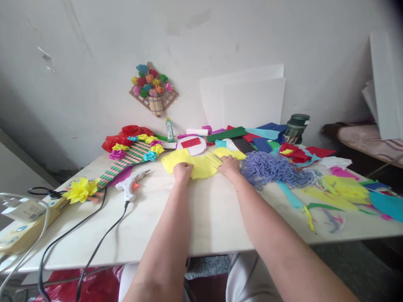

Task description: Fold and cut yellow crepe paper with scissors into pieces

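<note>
My left hand gripped the yellow sheet on the pale table, my right hand curled at its right side, grip unclear, below flowers hung on a scuffed white wall.

Left hand and right hand on yellow sheet

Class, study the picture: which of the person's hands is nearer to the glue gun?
Left. The left hand is at the yellow paper, to the right of the glue gun; the right hand is farther right, beside the purple yarn.
</note>
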Demonstrator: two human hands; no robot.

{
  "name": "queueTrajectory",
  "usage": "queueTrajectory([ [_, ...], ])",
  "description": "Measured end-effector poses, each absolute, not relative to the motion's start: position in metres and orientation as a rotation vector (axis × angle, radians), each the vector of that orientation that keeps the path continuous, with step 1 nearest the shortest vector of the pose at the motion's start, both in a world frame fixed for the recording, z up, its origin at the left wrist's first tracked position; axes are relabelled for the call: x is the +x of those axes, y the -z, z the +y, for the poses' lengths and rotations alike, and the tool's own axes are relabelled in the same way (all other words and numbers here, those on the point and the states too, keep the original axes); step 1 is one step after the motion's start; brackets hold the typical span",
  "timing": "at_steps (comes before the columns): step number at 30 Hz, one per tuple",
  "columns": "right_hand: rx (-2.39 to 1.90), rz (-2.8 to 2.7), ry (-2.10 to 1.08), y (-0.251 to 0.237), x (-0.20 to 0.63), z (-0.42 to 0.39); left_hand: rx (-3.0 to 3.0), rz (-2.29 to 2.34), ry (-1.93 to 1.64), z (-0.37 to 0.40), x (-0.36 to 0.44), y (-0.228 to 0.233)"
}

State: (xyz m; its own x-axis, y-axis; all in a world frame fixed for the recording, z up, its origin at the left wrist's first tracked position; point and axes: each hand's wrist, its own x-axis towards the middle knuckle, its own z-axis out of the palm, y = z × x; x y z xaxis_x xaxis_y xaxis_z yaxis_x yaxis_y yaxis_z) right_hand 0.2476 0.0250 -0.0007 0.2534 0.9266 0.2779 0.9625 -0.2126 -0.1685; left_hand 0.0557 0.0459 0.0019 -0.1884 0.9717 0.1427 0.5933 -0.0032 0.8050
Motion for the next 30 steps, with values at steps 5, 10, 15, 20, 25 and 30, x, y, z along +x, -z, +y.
queueTrajectory([
  [5,-2.239,-1.795,0.25,-0.001,0.244,0.024,1.644,1.839,-1.068,0.048,0.057,0.006],
  [10,-2.26,-1.85,0.365,-0.001,0.241,0.019,1.622,1.869,-1.09,0.047,0.061,0.01],
  [15,-2.336,-1.694,0.471,-0.005,0.248,0.01,1.594,1.882,-1.115,0.045,0.062,0.01],
  [20,-2.417,-1.37,0.531,-0.008,0.263,0.005,1.565,1.848,-1.162,0.044,0.06,0.01],
  [25,-2.538,-1.168,0.407,-0.005,0.283,0.007,1.521,1.831,-1.203,0.043,0.058,0.007],
  [30,-2.498,-1.188,0.394,-0.006,0.289,0.002,1.56,1.826,-1.191,0.043,0.056,0.006],
])
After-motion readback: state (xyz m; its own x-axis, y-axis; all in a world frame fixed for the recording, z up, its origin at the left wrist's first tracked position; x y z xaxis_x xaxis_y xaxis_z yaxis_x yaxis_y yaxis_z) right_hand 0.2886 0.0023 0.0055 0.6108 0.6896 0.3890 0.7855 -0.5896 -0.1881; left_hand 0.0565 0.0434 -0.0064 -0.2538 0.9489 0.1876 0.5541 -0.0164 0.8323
